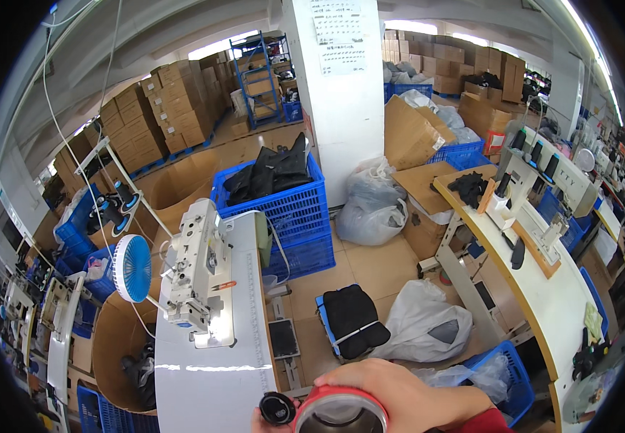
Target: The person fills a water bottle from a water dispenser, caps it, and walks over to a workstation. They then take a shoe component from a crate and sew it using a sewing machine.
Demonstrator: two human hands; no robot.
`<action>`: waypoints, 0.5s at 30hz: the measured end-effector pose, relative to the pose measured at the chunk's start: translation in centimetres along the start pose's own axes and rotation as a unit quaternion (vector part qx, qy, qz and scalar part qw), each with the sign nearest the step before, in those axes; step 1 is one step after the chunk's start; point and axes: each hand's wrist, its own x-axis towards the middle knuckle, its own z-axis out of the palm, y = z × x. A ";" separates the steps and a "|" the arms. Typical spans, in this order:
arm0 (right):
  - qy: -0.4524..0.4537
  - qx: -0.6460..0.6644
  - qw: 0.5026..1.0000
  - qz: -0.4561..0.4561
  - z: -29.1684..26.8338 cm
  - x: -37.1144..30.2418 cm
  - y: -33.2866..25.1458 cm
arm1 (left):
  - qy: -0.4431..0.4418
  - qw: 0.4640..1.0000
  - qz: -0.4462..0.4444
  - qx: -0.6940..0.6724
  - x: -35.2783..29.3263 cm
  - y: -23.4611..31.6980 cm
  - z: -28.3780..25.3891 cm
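Note:
At the lower edge my right hand point(406, 390) is closed around a red travel mug point(317, 395). The mug's steel-rimmed mouth is open toward me, and its inside looks dark and shiny. Just left of it is a small round black cap point(278, 408). Fingers of my left hand point(258, 423) curl against the cap's near side; the rest of that hand is cut off by the frame. I cannot tell whether the cap is joined to the mug.
On my left stands a table point(204, 390) with a white sewing machine point(200, 270), small scissors point(224, 286) and a blue fan point(133, 268). Ahead are a black-cushioned stool point(356, 321), white bags point(428, 321) and blue crates point(294, 209). A curved worktable point(504, 245) stands at right.

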 end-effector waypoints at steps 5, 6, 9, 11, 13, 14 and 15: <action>0.005 0.022 0.994 0.110 3.7 -1.9 4.4 | -0.196 0.942 0.181 0.204 -4.5 3.4 8.0; 0.041 0.009 0.995 0.090 4.0 -1.9 4.6 | -0.192 0.941 0.189 0.204 -5.6 3.9 9.7; -0.085 0.058 0.972 0.211 4.3 -1.6 6.2 | -0.263 0.795 0.292 0.462 -8.3 4.6 14.2; -0.082 0.064 0.970 0.222 4.8 -1.2 6.3 | -0.283 0.640 0.315 0.641 -9.7 4.8 17.1; -0.074 0.056 0.975 0.200 5.7 -1.3 7.1 | -0.300 0.535 0.360 0.703 -9.8 4.4 18.8; -0.082 0.036 0.979 0.185 6.1 -1.5 7.7 | -0.317 0.423 0.395 0.751 -9.8 4.0 19.3; -0.080 0.036 0.979 0.184 6.3 -1.7 7.8 | -0.318 0.421 0.396 0.752 -9.7 3.6 19.5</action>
